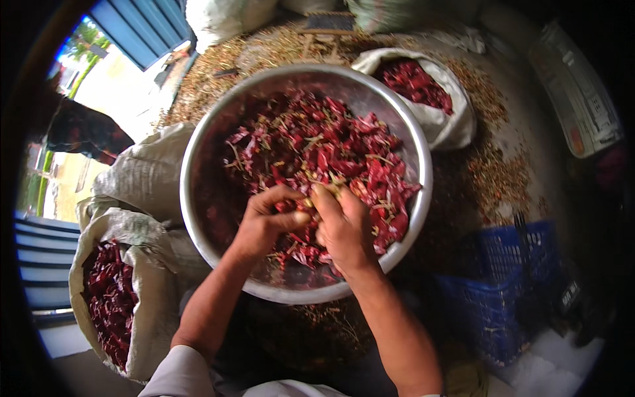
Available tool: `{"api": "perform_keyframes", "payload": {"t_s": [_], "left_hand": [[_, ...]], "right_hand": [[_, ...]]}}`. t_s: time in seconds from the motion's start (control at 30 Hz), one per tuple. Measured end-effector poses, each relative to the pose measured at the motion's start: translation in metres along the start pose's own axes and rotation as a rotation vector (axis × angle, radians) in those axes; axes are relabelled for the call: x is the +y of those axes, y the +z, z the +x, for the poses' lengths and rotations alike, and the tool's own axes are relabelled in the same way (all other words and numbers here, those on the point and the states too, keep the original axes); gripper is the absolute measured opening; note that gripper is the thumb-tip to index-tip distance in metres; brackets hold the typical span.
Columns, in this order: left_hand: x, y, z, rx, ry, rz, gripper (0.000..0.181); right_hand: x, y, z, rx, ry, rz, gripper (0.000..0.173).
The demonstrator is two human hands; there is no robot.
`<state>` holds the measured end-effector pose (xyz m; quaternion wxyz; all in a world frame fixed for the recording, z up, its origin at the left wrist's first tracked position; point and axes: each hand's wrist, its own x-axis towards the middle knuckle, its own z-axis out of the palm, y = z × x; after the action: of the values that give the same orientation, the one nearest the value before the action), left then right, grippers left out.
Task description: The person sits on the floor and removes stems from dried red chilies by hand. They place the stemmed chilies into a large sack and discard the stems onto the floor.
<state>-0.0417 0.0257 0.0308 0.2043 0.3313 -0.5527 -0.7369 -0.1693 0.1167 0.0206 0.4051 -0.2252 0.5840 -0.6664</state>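
Both hands are over a wide metal basin (422,164) heaped with dried red chili peppers (317,134), many with pale stems. My left hand (265,218) pinches a red chili pepper (284,207) between thumb and bent fingers. Almost touching it, my right hand (347,231) has its fingers curled, thumb and forefinger closed on pale chili stems (337,179). How much each hand holds is partly hidden by the fingers.
An open white woven sack (464,116) of dried chilies stands beyond the basin, another sack (154,297) at left. Blue plastic crates (488,307) sit at right. Plant debris (501,178) covers the floor. A low wooden stool (327,32) stands behind; a person's sleeve (84,126) shows at left.
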Motion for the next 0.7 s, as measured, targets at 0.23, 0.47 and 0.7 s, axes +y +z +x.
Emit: {"api": "perform_keyframes", "payload": {"t_s": [0.23, 0.47, 0.7], "left_hand": [[-0.010, -0.020, 0.009, -0.031, 0.123, -0.276, 0.020], [-0.046, -0.046, 0.051, 0.196, -0.039, 0.667, 0.023], [-0.138, -0.072, 0.106, 0.187, -0.099, 1.169, 0.055]], "right_hand": [[-0.029, -0.048, 0.027, 0.221, -0.032, 0.716, 0.022], [-0.033, -0.040, 0.019, 0.067, 0.040, 0.705, 0.020], [-0.035, -0.048, 0.014, 0.143, 0.146, 0.495, 0.012]]}}
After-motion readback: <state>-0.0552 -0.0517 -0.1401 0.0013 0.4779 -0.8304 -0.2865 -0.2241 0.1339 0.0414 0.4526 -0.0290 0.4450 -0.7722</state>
